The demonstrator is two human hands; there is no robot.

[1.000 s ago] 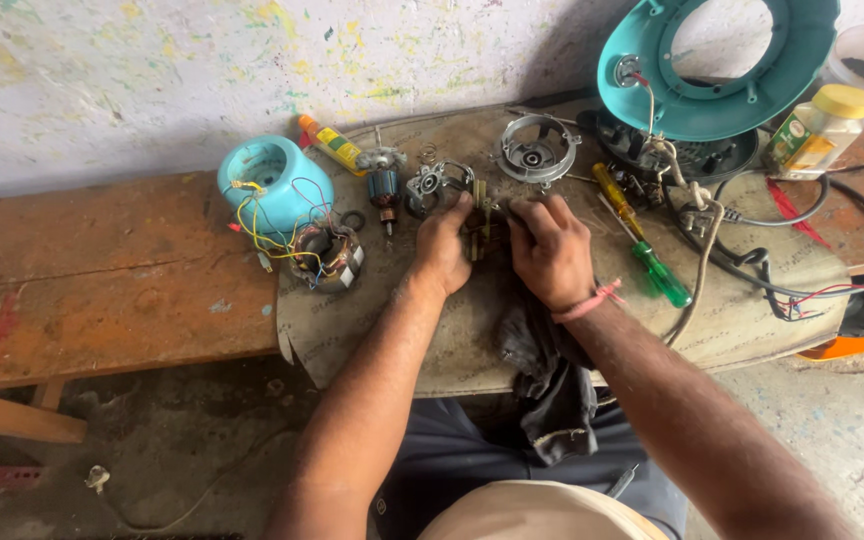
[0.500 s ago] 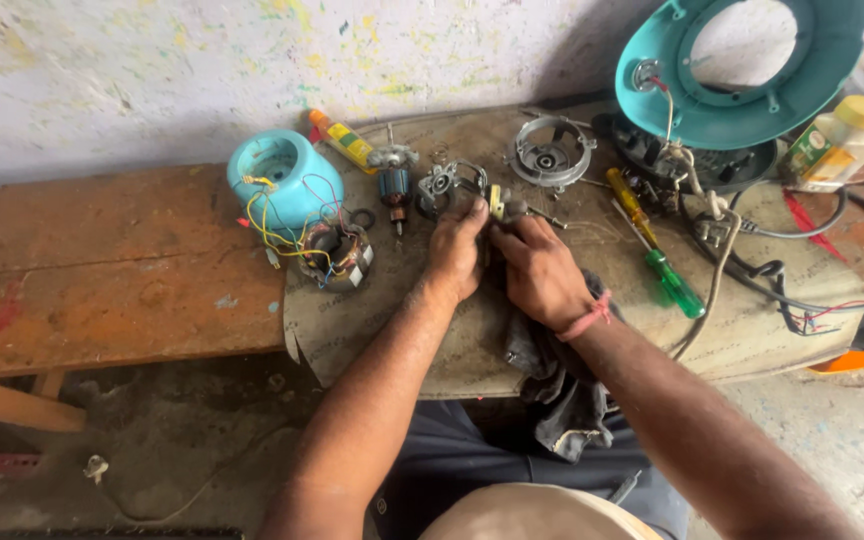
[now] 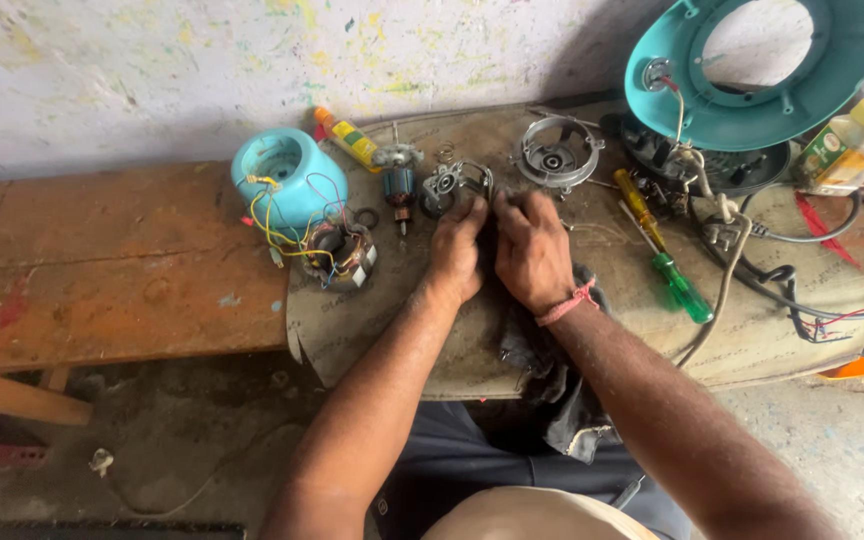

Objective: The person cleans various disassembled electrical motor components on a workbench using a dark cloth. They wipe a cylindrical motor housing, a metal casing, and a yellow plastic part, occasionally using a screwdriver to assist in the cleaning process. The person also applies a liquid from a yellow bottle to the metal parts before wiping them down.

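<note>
My left hand (image 3: 459, 250) and my right hand (image 3: 532, 252) meet side by side over a worn cardboard mat (image 3: 612, 330), fingers curled on a small dark part hidden between them. Just beyond the fingertips lies a grey metal motor bracket (image 3: 449, 184). A motor armature (image 3: 399, 185) lies left of it. A round metal end cap (image 3: 555, 155) sits to the right. A dark rag (image 3: 552, 370) lies under my right wrist, which wears a pink thread band.
A light-blue motor housing (image 3: 274, 180) with coloured wires and a wound stator (image 3: 342, 255) sits left. A large teal ring housing (image 3: 752, 70), yellow and green screwdrivers (image 3: 658, 245), black cables (image 3: 812, 290) and a yellow-lidded jar (image 3: 852, 145) fill the right. An orange wooden bench (image 3: 102, 270) extends left.
The view has shifted so the bench things sit further right in the frame. Both hands stay pressed together on the small part near the grey bracket.
</note>
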